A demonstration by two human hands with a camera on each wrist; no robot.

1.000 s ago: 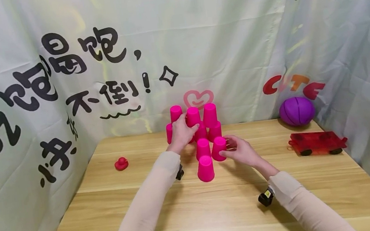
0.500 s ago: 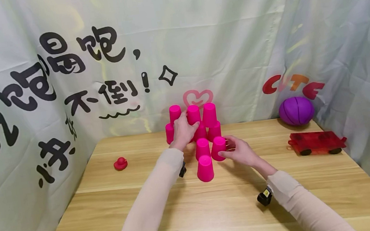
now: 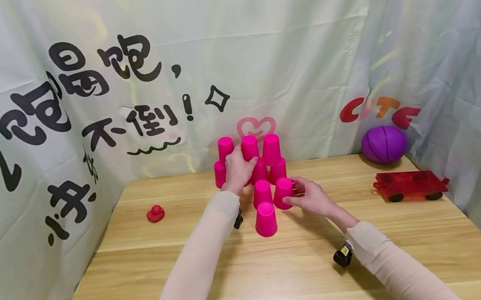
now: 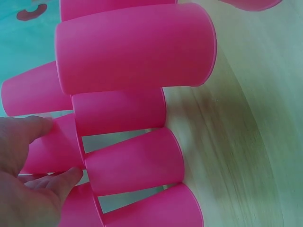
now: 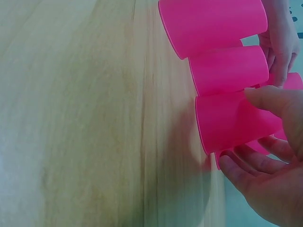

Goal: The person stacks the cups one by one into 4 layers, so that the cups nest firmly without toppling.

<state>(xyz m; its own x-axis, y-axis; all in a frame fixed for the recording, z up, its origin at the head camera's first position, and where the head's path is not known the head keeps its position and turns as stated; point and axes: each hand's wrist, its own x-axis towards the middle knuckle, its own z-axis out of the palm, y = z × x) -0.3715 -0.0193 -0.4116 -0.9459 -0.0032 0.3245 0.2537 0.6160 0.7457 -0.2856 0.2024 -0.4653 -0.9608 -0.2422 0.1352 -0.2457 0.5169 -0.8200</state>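
Observation:
Several bright pink cups stand upside down in the middle of the wooden table. Toward the back they form two tiers, with three cups along the upper one. My left hand [image 3: 239, 169] holds the middle upper cup [image 4: 54, 146], thumb on one side and fingers on the other. Lower and nearer, my right hand [image 3: 314, 197] has thumb and fingers around a cup [image 5: 234, 120] that stands on the table. Beside that one is another cup [image 3: 262, 193], and a single cup [image 3: 265, 220] stands closest to me.
A small red rubber duck [image 3: 155, 213] sits on the left part of the table [image 3: 256, 278]. At the right are a purple ball [image 3: 384, 144] and a translucent red toy car [image 3: 411, 185]. Printed cloth [image 3: 294, 73] hangs behind and along the sides.
The middle upper cup in my left hand shifts slightly, ending up a little higher between its neighbours. My right hand stays at its cup. The whole view drifts slightly.

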